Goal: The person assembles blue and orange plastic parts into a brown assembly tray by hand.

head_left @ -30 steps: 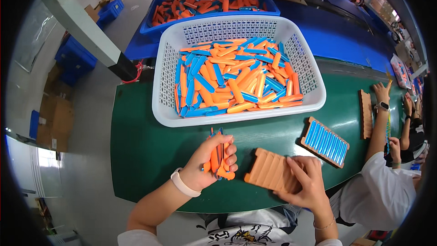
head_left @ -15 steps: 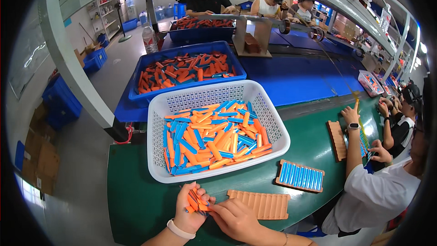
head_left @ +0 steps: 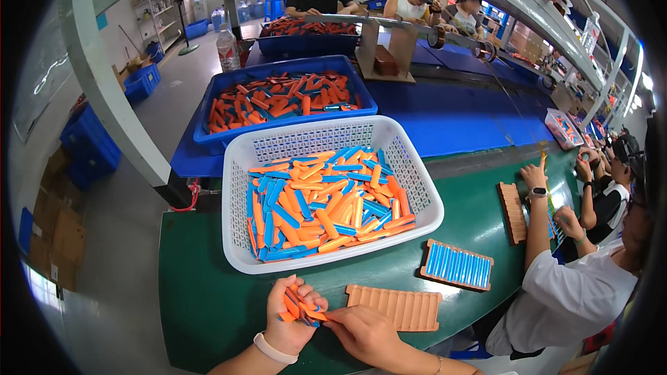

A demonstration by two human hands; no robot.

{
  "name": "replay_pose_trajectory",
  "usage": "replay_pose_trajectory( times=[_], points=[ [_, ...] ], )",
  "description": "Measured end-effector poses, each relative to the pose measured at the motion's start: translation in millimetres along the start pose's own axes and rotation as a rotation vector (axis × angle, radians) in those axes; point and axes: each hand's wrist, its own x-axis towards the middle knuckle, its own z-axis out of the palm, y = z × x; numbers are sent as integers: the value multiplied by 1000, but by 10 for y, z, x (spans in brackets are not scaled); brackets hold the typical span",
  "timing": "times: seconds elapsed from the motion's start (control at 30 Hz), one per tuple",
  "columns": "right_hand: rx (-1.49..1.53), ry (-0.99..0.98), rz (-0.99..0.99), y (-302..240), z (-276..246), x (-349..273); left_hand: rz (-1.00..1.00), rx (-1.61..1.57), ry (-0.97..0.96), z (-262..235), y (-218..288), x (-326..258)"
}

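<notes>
A bunch of slim orange-and-blue plastic pieces [head_left: 294,304] is clasped in my left hand [head_left: 281,326], near the table's front edge. Beside it, my right hand [head_left: 368,333] has thumb and fingertips closed on the end of an orange piece sticking out of that bunch. Just past my right hand lies a brown grooved tray [head_left: 396,305] with bare slots. Farther right, a second brown tray [head_left: 457,265] carries a row of pieces with blue sides up. Beyond my hands stands a white perforated basket [head_left: 236,262] heaped with loose orange and blue pieces.
Behind the basket are a blue bin [head_left: 201,132] of similar pieces and a plastic bottle [head_left: 227,50]. A white post [head_left: 114,90] rises at the left. A co-worker in a white shirt [head_left: 577,292] sits close on the right, near another grooved tray [head_left: 513,212]. More people work across the table.
My right fingertips have shifted slightly at the bunch, while my left hand keeps its grip. The view has moved a little. The nearby co-worker's closer hand has drawn up.
</notes>
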Motion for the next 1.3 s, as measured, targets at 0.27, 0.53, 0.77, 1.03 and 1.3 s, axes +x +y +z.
replay_pose_trajectory(
  times=[0.27,0.53,0.77,1.03,1.3],
  points=[
    [685,-30,470,175,-189,-120,-136,82,-90,94,172,-49],
    [561,-256,515,103,-402,120,-180,776,-255,149,27,-214],
    [576,-157,478,288,-352,15,110,1101,-131,139,-5,-166],
    [392,-227,778,768,-762,354,92,1054,-137,281,102,-150],
    [382,-158,629,702,-457,304,2,1019,-97,235,137,-168]
  ],
)
